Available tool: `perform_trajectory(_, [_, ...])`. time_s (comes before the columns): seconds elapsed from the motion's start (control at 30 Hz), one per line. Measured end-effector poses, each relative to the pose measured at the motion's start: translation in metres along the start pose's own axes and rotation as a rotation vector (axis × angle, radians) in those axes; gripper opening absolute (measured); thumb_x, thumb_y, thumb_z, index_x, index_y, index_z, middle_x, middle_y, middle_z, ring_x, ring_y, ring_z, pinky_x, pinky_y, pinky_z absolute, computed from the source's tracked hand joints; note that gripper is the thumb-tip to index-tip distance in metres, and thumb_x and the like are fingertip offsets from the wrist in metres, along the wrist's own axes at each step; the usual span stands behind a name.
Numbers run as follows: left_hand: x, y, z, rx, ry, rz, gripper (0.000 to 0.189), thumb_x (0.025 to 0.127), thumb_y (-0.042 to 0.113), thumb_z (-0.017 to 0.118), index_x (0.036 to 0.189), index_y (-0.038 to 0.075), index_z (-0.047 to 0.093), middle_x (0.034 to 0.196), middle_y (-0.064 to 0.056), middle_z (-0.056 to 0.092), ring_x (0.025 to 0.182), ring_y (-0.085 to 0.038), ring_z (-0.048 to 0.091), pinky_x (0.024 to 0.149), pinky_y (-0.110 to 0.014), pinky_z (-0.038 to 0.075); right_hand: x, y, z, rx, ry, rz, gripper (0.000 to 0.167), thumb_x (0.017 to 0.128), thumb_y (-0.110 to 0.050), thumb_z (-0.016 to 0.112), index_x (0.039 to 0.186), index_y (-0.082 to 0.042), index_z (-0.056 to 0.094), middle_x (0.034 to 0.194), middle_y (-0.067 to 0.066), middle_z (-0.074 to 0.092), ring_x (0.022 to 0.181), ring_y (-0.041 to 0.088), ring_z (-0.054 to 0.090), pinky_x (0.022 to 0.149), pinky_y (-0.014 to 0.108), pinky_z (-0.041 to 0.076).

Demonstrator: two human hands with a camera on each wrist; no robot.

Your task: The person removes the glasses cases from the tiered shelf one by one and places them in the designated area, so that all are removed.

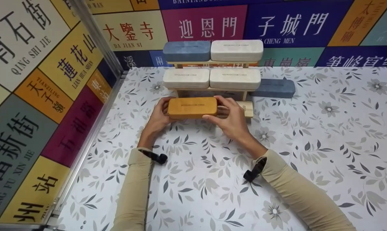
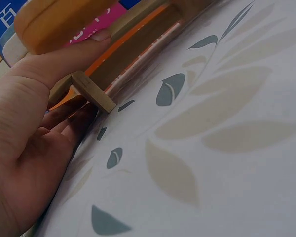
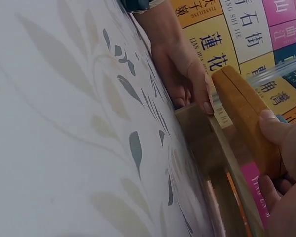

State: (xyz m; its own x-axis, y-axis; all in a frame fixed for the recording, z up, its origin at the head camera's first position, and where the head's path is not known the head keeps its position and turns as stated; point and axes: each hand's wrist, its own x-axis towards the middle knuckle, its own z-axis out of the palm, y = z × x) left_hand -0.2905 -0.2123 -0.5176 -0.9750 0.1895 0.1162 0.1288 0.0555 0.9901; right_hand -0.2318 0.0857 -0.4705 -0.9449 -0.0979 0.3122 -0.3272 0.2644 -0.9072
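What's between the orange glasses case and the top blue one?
A white glasses case on the wooden rack, above the orange case and below the blue case, in the head view.

At the lower left of the head view, the left sleeve (image 1: 133,189) is plain khaki, lightly creased; the right sleeve (image 1: 301,191), lower right, matches. Each wrist wears a black strap (image 1: 148,154) carrying a small dark device (image 1: 162,159).

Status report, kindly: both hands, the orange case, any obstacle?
Right hand grips orange case. Left hand holds wooden rack. Two white cases behind orange case; no obstruction visible.
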Motion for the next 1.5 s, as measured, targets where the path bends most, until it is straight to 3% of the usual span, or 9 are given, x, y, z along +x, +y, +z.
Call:
perform_trajectory(0.23, [0.001,-0.001,-0.001,-0.040,-0.025,0.016,0.080,0.081,-0.014,0.078,0.153,-0.003,0.047,0.152,-0.022,0.058,0.138,-0.029,0.059,0.110,-0.028,0.054,-0.006,-0.004,-0.019,-0.001,0.006,-0.046,0.077,0.081,-0.028,0.098,0.149,-0.013,0.065,0.133,0.009,0.064,0.121,0.024,0.072,0.100,0.026,0.061])
perform_trajectory(0.37, [-0.001,0.001,0.000,-0.045,-0.027,0.003,0.080,0.083,-0.010,0.083,0.154,-0.002,0.046,0.151,-0.021,0.058,0.138,-0.030,0.060,0.115,-0.033,0.052,-0.009,-0.008,-0.033,-0.014,0.020,-0.061,0.078,0.079,-0.027,0.099,0.148,-0.012,0.066,0.133,0.007,0.066,0.123,0.021,0.070,0.105,0.023,0.057])
perform_trajectory(0.57, [-0.003,0.003,0.000,0.002,-0.019,-0.033,0.086,0.085,0.005,0.092,0.157,0.003,0.045,0.152,-0.012,0.059,0.141,-0.025,0.058,0.122,-0.039,0.047,-0.010,-0.017,-0.053,0.119,0.016,-0.064,0.080,0.080,-0.013,0.098,0.149,-0.001,0.062,0.134,0.012,0.062,0.123,0.024,0.069,0.101,0.027,0.061])
perform_trajectory(0.77, [-0.003,0.002,0.002,0.011,-0.025,-0.037,0.091,0.082,0.011,0.097,0.157,0.007,0.045,0.151,-0.011,0.061,0.139,-0.025,0.061,0.121,-0.040,0.048,-0.008,-0.027,-0.074,0.103,0.062,-0.100,0.077,0.080,-0.008,0.097,0.148,0.001,0.063,0.133,0.014,0.062,0.120,0.020,0.068,0.105,0.026,0.058])
perform_trajectory(1.03, [-0.002,0.001,0.001,0.015,-0.035,-0.021,0.089,0.083,0.011,0.095,0.157,0.007,0.044,0.150,-0.011,0.061,0.138,-0.025,0.061,0.119,-0.040,0.049,-0.008,-0.032,-0.107,0.108,0.153,-0.167,0.071,0.081,0.002,0.094,0.146,-0.001,0.066,0.127,0.006,0.063,0.120,0.021,0.067,0.102,0.026,0.059])
perform_trajectory(1.5, [-0.002,0.001,0.001,0.023,-0.036,-0.011,0.091,0.084,0.008,0.094,0.158,0.003,0.042,0.149,-0.013,0.061,0.136,-0.027,0.062,0.116,-0.038,0.050,-0.004,-0.022,-0.148,0.126,0.226,-0.153,0.065,0.083,0.007,0.090,0.143,-0.003,0.069,0.129,0.009,0.064,0.121,0.024,0.066,0.095,0.020,0.059])
